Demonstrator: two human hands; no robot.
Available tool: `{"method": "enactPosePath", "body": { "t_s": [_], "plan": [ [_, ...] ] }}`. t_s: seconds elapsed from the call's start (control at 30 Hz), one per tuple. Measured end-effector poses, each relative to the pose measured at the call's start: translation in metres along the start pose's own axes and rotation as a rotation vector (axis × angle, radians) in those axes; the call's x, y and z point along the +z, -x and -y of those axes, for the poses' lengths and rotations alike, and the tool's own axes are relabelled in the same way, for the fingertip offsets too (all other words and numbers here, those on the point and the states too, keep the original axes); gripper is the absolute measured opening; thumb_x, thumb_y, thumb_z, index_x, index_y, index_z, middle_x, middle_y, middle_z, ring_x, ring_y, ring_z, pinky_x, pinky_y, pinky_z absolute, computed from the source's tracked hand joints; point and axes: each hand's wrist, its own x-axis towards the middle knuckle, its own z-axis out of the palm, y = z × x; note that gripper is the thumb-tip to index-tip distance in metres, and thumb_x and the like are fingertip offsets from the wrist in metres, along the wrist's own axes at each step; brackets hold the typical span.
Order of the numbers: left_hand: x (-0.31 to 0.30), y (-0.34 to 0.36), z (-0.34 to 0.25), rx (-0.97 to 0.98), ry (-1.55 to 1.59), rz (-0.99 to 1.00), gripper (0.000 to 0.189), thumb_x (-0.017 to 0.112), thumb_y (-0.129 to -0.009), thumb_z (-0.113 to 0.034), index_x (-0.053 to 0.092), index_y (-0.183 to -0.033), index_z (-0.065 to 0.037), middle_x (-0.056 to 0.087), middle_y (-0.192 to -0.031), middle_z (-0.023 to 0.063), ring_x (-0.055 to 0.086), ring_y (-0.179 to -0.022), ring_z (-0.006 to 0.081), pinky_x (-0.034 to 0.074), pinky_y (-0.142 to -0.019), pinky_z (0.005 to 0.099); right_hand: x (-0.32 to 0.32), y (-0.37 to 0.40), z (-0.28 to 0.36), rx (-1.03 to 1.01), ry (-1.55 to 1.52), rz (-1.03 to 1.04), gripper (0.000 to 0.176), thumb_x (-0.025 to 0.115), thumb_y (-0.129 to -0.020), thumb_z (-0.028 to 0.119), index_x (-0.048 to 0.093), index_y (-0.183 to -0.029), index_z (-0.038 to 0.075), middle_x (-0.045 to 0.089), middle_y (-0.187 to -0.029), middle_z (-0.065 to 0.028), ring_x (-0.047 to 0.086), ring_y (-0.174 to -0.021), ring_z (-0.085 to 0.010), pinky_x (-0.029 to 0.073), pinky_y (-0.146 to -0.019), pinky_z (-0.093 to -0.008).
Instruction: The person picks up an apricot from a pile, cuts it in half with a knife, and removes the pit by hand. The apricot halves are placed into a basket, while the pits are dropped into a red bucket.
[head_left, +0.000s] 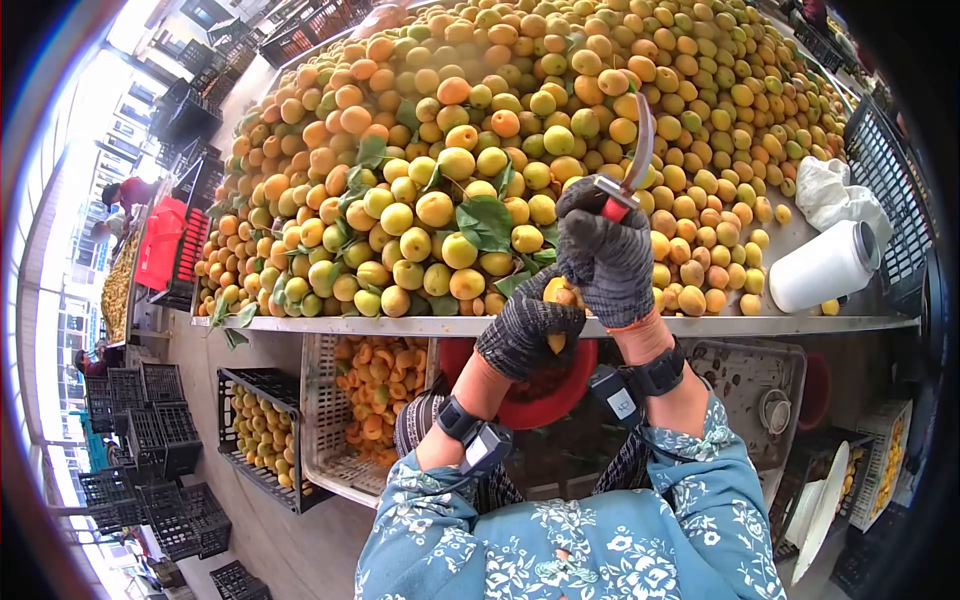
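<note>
My left hand (530, 328), in a dark knitted glove, is closed around an apricot (562, 293); orange flesh shows between its fingers. Touching or almost touching it, my gloved right hand (606, 258) grips a curved knife (641, 150) by its red handle, the blade pointing up and away from the fruit. Both hands are over the near edge of a metal table (720, 325), where a large heap of whole apricots (435, 210) with some green leaves lies. Below my hands is a red basin (575, 385), its contents partly hidden by my left hand and arm.
Left of my legs, a white basket (325, 440) holds cut apricot halves (375, 390), beside a black crate (262, 430) of whole apricots. A white container (815, 268) and a white bag (835, 195) are on the table's right. A grey tray (745, 375) is below.
</note>
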Motion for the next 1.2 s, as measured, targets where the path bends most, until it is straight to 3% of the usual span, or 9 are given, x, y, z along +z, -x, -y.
{"method": "enactPosePath", "body": {
  "t_s": [0.03, 0.1, 0.2, 0.37, 0.43, 0.73, 0.83, 1.03, 1.2],
  "plan": [
    [0.001, 0.004, 0.001, 0.0, 0.0, -0.001, 0.004, 0.062, -0.081, -0.004, 0.061, -0.084, -0.006, 0.06, -0.085, 0.0059, 0.059, -0.077, 0.0214, 0.047, -0.068, 0.0313, -0.003, -0.003, -0.002, 0.019, -0.086, 0.006, 0.017, 0.074, -0.078, 0.014, 0.064, -0.09, 0.006, 0.054, -0.066, 0.0041, 0.044, -0.048, -0.0037, 0.032, -0.042, -0.018],
    [0.006, 0.015, 0.002, -0.71, 0.498, -0.042, 0.01, 0.059, -0.084, -0.005, 0.058, -0.074, -0.008, 0.058, -0.081, 0.0085, 0.058, -0.073, 0.027, 0.047, -0.066, 0.0339, -0.012, -0.009, -0.009, 0.059, -0.258, 0.019, 0.017, 0.069, -0.084, 0.019, 0.06, -0.091, 0.007, 0.049, -0.059, 0.0034, 0.04, -0.042, -0.0059, 0.031, -0.038, -0.0203],
    [0.006, 0.011, 0.01, -0.023, -0.028, -0.052, 0.016, 0.055, -0.088, -0.007, 0.055, -0.072, -0.008, 0.055, -0.077, 0.0097, 0.054, -0.07, 0.0292, 0.046, -0.063, 0.0349, -0.023, -0.013, -0.021, 0.114, -0.292, -0.007, 0.023, 0.063, -0.09, 0.027, 0.056, -0.096, 0.006, 0.037, -0.057, 0.0056, 0.031, -0.041, -0.0067, 0.028, -0.038, -0.0231],
    [0.001, 0.011, 0.006, 0.006, -0.017, -0.042, 0.017, 0.05, -0.092, -0.012, 0.056, -0.076, -0.008, 0.054, -0.076, 0.0064, 0.053, -0.068, 0.0238, 0.045, -0.062, 0.0338, -0.03, -0.017, -0.027, 0.233, -0.515, -0.035, 0.022, 0.063, -0.09, 0.026, 0.055, -0.094, 0.006, 0.032, -0.056, 0.0067, 0.031, -0.043, -0.0067, 0.029, -0.039, -0.0229],
    [0.002, 0.012, -0.006, -0.714, 0.531, -0.065, 0.015, 0.05, -0.092, -0.017, 0.055, -0.086, -0.004, 0.055, -0.081, 0.0033, 0.053, -0.074, 0.0166, 0.045, -0.065, 0.0309, -0.03, -0.017, -0.029, 0.289, -0.615, -0.069, 0.018, 0.065, -0.087, 0.025, 0.056, -0.086, 0.009, 0.034, -0.054, 0.0057, 0.032, -0.041, -0.0085, 0.028, -0.037, -0.0242],
    [0.003, 0.011, 0.002, -0.975, 1.253, -0.312, 0.054, 0.064, -0.082, -0.043, 0.049, -0.111, 0.0, 0.06, -0.087, 0.0151, 0.057, -0.058, 0.0181, 0.048, -0.046, 0.0262, -0.036, -0.022, -0.022, 0.14, -0.601, 0.067, 0.025, 0.063, -0.089, 0.03, 0.058, -0.096, 0.006, 0.039, -0.058, 0.0048, 0.036, -0.044, -0.0081, 0.034, -0.039, -0.0238],
    [-0.004, 0.015, 0.008, -1.062, 1.246, -0.374, 0.033, 0.053, -0.093, -0.033, 0.055, -0.106, -0.003, 0.059, -0.092, 0.0065, 0.058, -0.085, 0.0194, 0.049, -0.073, 0.0281, -0.027, -0.019, -0.007, -0.016, -0.295, 0.002, 0.02, 0.065, -0.088, 0.022, 0.06, -0.097, 0.004, 0.048, -0.058, 0.0021, 0.043, -0.041, -0.0097, 0.037, -0.039, -0.0244],
    [-0.023, 0.015, 0.025, -1.025, 0.951, -0.673, 0.035, 0.057, -0.092, -0.041, 0.057, -0.091, -0.006, 0.059, -0.085, 0.0058, 0.057, -0.078, 0.018, 0.05, -0.07, 0.0297, -0.01, -0.012, -0.011, 0.06, 0.788, 0.194, 0.024, 0.073, -0.077, 0.017, 0.066, -0.097, 0.006, 0.067, -0.082, -0.0032, 0.062, -0.077, -0.0121, 0.05, -0.073, -0.0277],
    [-0.033, 0.021, 0.039, -0.93, 1.18, -0.582, 0.05, 0.046, -0.096, -0.048, 0.052, -0.119, -0.003, 0.061, -0.113, 0.0103, 0.06, -0.101, 0.0246, 0.049, -0.089, 0.0373, -0.003, -0.004, -0.031, -0.008, 1.2, 0.31, 0.032, 0.069, -0.077, 0.03, 0.065, -0.102, 0.011, 0.066, -0.087, -0.0147, 0.064, -0.083, -0.032, 0.051, -0.074, -0.0383]
  ]
}}
